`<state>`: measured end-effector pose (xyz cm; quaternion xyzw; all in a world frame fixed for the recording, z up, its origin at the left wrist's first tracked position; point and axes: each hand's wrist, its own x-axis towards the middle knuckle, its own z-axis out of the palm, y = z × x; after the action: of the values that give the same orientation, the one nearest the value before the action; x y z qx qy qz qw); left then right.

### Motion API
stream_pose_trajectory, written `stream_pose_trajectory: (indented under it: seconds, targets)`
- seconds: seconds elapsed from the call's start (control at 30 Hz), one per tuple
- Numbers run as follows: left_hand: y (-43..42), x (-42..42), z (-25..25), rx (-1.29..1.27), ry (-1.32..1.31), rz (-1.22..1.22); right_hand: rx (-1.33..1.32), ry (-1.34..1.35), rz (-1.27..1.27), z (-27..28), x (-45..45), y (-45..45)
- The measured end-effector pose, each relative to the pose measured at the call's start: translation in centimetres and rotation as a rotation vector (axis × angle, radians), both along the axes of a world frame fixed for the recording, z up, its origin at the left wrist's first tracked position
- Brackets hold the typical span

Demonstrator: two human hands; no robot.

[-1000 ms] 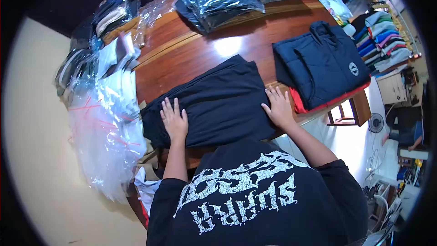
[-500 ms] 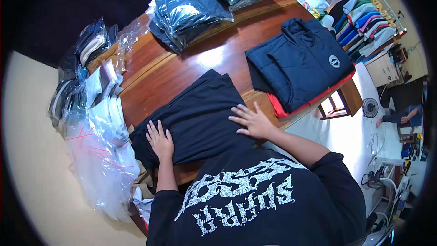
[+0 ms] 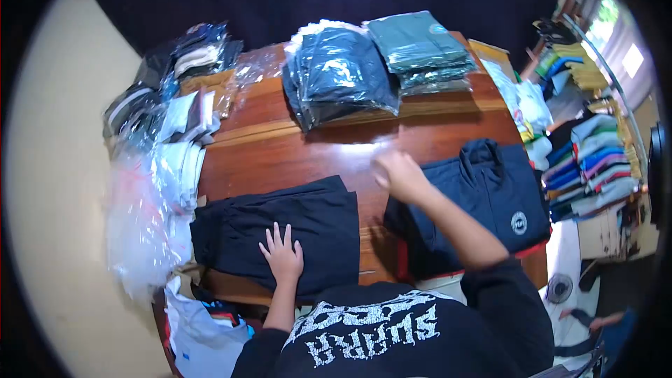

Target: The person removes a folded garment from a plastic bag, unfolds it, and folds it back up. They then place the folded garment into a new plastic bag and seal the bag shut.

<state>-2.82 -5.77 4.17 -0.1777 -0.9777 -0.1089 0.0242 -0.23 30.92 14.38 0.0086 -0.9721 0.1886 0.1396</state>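
Left hand [image 3: 283, 257]: fingers spread; dragging could wrinkle folded black cloth garment [image 3: 322, 227] beneath.
Right hand [image 3: 402, 173]: fingers blurred, unreadable; sweeping could nudge navy padded jacket [image 3: 490, 224] right of garment.

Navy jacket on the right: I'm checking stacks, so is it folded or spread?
Folded: the navy jacket lies as a compact block, collar at its far edge.
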Motion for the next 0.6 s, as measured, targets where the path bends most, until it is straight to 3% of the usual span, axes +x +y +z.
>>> stream_pose_trajectory:
  seconds: [0.17,0.23,0.33,0.6]
  targets:
    - [0.0,0.0,-0.7,-0.031,0.064,-0.002,0.314,0.107,-0.136,0.6,-15.9,4.8]
    - [0.1,0.0,-1.1,-0.042,0.073,0.016,0.308,0.081,-0.177,-0.2,-19.3,6.4]
    - [0.2,0.0,-0.9,-0.052,0.066,0.023,0.217,0.075,-0.149,-4.3,-21.3,8.1]
    - [0.5,-0.1,-0.8,-0.074,0.047,0.038,0.248,0.094,-0.009,-3.5,-17.2,10.7]
